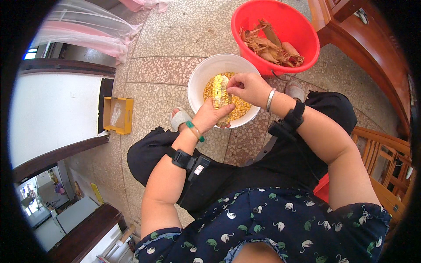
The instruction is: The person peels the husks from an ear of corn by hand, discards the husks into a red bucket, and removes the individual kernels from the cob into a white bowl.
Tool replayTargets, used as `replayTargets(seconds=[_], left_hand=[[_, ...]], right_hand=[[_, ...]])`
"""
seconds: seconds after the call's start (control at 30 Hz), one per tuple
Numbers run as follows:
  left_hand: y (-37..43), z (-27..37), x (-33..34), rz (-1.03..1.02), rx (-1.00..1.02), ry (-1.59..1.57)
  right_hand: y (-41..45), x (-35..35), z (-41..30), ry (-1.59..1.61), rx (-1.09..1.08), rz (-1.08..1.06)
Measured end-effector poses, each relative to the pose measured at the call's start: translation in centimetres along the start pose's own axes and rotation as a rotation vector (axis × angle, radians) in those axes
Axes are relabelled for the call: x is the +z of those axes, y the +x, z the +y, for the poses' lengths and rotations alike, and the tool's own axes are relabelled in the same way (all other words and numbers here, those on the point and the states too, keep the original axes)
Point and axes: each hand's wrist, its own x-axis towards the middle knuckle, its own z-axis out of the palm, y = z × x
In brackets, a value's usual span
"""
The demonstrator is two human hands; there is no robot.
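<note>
My left hand [212, 113] grips an ear of corn [217, 87] by its lower end. Yellow kernels cover part of the ear, and a pale strip along its right side is bare of them. My right hand [247, 88] is curled against the ear's upper right side, its fingertips at the edge of the kernels. Whether anything is pinched in those fingers is hidden. Both hands are over a white plastic bucket [201, 70], whose bottom is covered by loose yellow corn kernels [241, 107].
A red plastic bucket [309, 42] with dried corn husks [268, 46] stands just beyond the white one. At right is reddish-brown wooden furniture [368, 49], with a wooden chair [388, 154] nearer. A yellow box [128, 115] lies on the terrazzo floor [158, 95] beside a white door [59, 115].
</note>
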Motion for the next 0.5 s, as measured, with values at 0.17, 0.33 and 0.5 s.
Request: replayTargets(seconds=[0.17, 0.33, 0.5], left_hand=[[0.2, -0.8, 0.0, -0.023, 0.110, 0.133], [-0.6, 0.5, 0.5, -0.067, 0.008, 0.087], [0.1, -1.2, 0.2, 0.087, 0.071, 0.259]], right_hand=[[0.0, 0.0, -0.1, -0.095, -0.084, -0.027], [0.2, -1.1, -0.4, -0.105, -0.118, -0.156], [0.0, 0.6, 0.0, -0.383, 0.057, -0.116]])
